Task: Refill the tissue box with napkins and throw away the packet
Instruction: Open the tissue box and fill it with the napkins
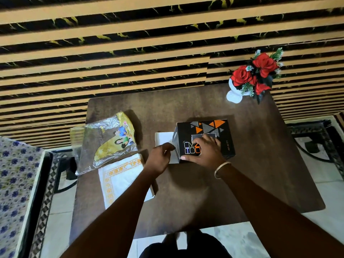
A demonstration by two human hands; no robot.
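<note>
A black tissue box (214, 131) with orange and grey triangles stands in the middle of the brown table (251, 164). My right hand (203, 151) lies flat over its top opening and grips the near corner. My left hand (161, 159) is at the box's left end, fingers pinched on the white end flap (163, 139) that sticks out there. A stack of white napkins (121, 177) with orange border print lies to the left, partly under my left forearm. The clear and yellow plastic packet (109, 144) lies flat beyond the napkins.
A white vase of red roses (255, 75) stands at the table's far right corner. A striped black and tan wall runs behind. A patterned cloth-covered bed or seat (14, 183) is at the left. Tiled floor surrounds the table.
</note>
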